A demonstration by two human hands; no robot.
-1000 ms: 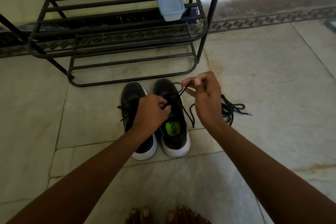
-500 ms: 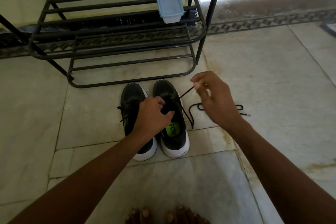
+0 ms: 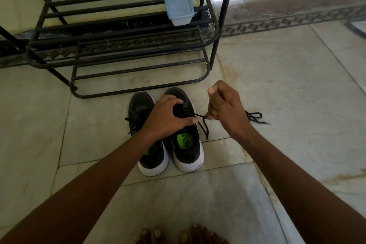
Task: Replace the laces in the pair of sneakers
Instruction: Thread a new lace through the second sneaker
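The pale marble-tiled floor fills most of the frame and carries everything in view. A black tubular-metal shoe rack occupies the upper left; on one of its rails a small translucent blue lidded plastic box is rested, well apart from the work.

The pair of black mesh sneakers with white soles is set side by side at frame centre, just in front of the rack, toes away from the person and heels toward the lower edge. This placement is judged to keep both eyelet rows facing the person.

The left hand is laid over the tongue area of the right-hand sneaker, fingers spread and curved down on the upper. The shoe is judged to be steadied so that it is not dragged when the lace is pulled.

The right hand, right of centre, is closed in a pinch on the thin black lace, which runs taut from the eyelets to the fingertips, with its free end hanging in a loop toward the floor. The lace is judged to be in the course of being drawn out.

A second black lace lies bundled on the floor just beyond the right hand, within easy reach.

Bare toes are visible at the lower edge.
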